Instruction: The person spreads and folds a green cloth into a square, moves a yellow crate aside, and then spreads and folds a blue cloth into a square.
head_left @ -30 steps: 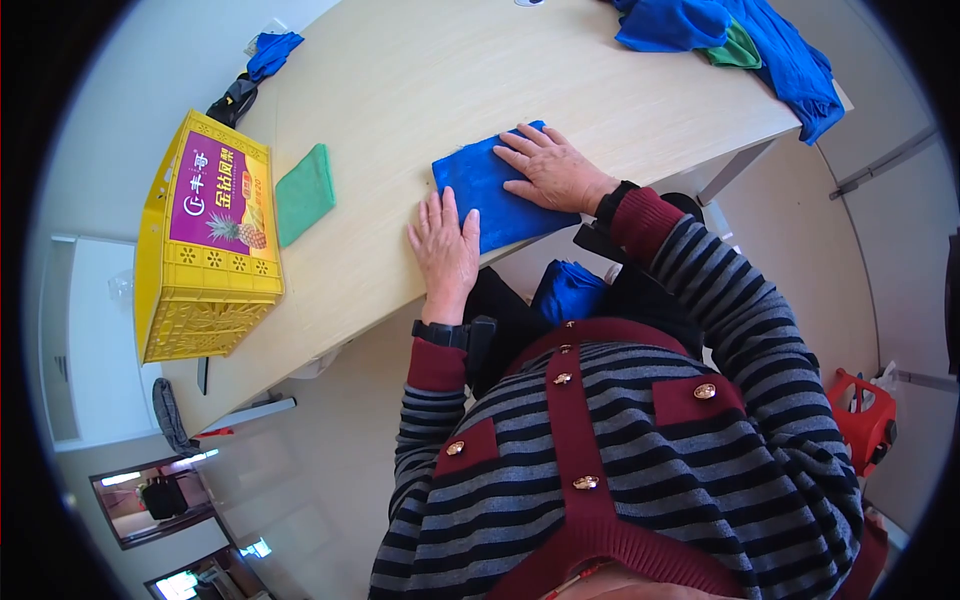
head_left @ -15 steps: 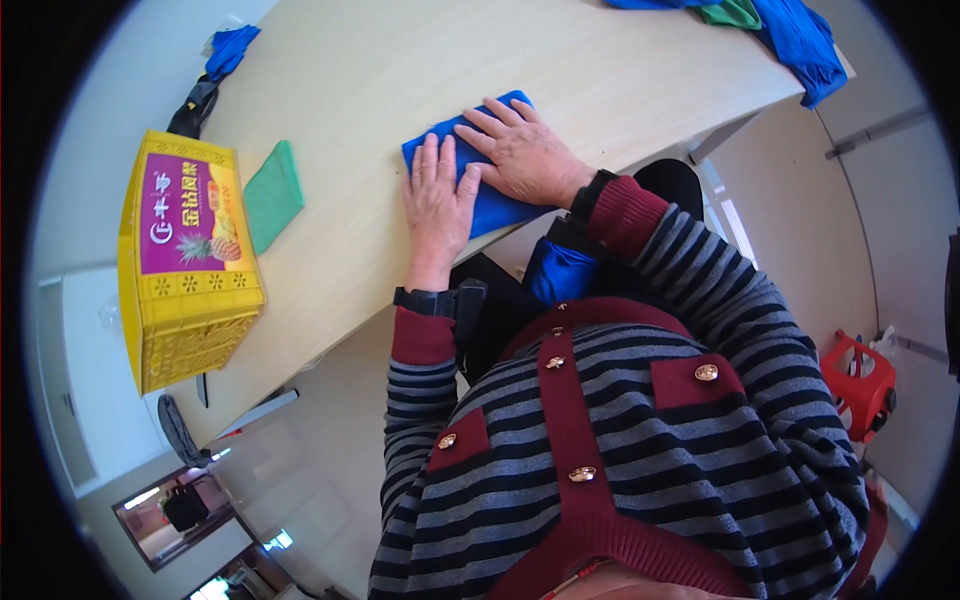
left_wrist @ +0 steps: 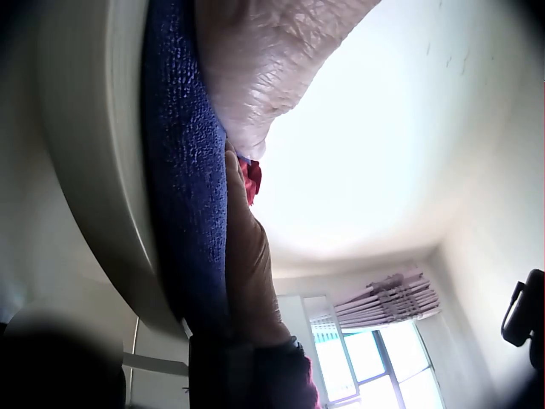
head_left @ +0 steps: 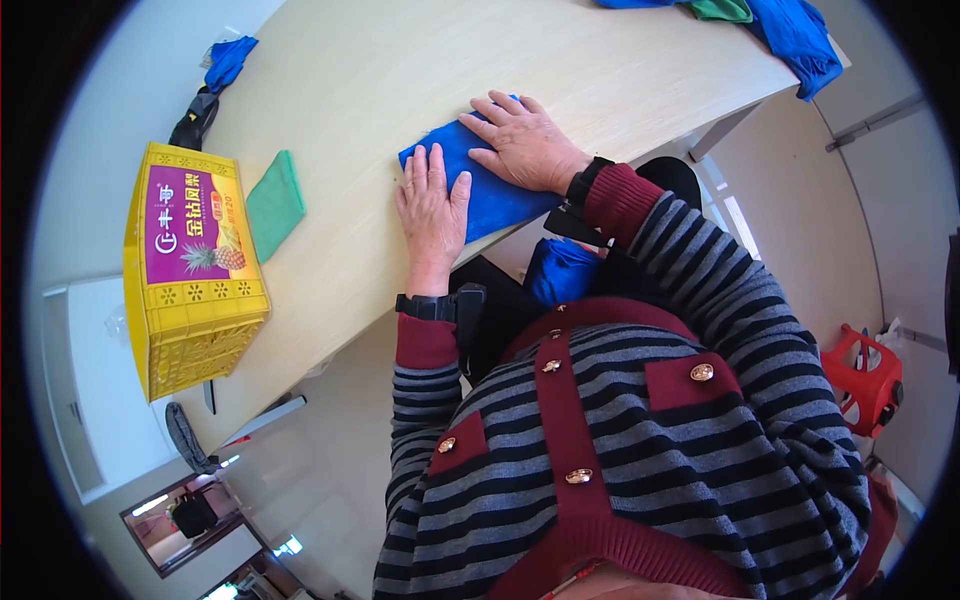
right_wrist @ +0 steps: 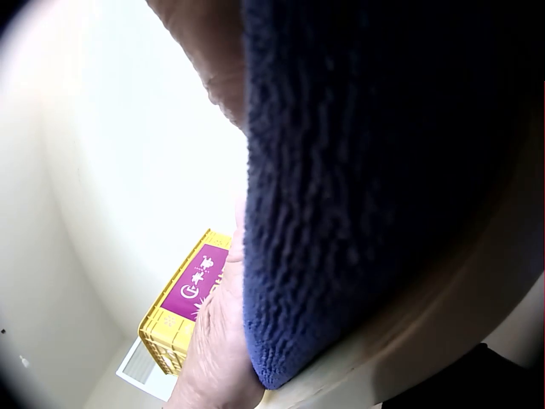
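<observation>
A folded blue cloth (head_left: 488,195) lies at the near edge of the light wooden table (head_left: 400,70). My left hand (head_left: 432,205) lies flat on its left end, fingers straight. My right hand (head_left: 522,140) presses flat on the cloth's far right part. In the left wrist view the blue cloth (left_wrist: 187,196) fills the left side, with a hand lying against it. The right wrist view shows the cloth's (right_wrist: 375,170) fuzzy weave up close and the other hand (right_wrist: 217,341) beyond it.
A folded green cloth (head_left: 274,203) lies to the left, beside a yellow plastic crate (head_left: 190,265) with a purple label. A heap of blue and green cloths (head_left: 770,20) sits at the far right corner. Another blue cloth (head_left: 562,272) rests on my lap.
My left hand slid a little leftward along the blue cloth, and my right hand shifted slightly farther onto it. The cloth stays flat at the table edge.
</observation>
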The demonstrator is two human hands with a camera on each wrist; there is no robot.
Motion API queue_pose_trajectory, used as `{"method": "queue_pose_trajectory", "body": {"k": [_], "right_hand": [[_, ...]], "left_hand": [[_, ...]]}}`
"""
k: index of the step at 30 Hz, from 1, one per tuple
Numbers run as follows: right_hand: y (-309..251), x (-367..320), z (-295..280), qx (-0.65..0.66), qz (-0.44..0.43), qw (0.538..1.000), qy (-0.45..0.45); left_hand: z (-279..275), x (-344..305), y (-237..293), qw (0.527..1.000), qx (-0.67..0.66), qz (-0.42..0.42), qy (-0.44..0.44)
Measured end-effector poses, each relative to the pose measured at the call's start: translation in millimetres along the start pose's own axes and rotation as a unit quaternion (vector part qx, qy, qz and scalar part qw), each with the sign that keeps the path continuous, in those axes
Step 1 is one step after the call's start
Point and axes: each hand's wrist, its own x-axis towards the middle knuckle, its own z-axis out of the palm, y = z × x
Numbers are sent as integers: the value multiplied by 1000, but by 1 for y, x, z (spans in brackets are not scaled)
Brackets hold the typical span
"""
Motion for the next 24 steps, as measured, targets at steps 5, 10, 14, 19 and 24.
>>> {"method": "queue_pose_trajectory", "body": {"k": [5, 10, 14, 19, 24], "right_hand": [[-3, 6, -7, -24, -34, 999, 13], [-12, 2, -14, 8, -15, 1000, -15], [-39, -12, -12, 32, -15, 999, 5], [-94, -35, -12, 63, -48, 997, 8], [-102, -36, -13, 142, -90, 986, -25]], "left_hand": [[-18, -26, 8, 996, 1, 15, 88], [-41, -113, 34, 977, -201, -8, 75], [-11, -146, 16, 779, -571, -237, -103], [-24, -151, 21, 609, -737, -290, 46], [-61, -146, 14, 591, -712, -322, 197]]}}
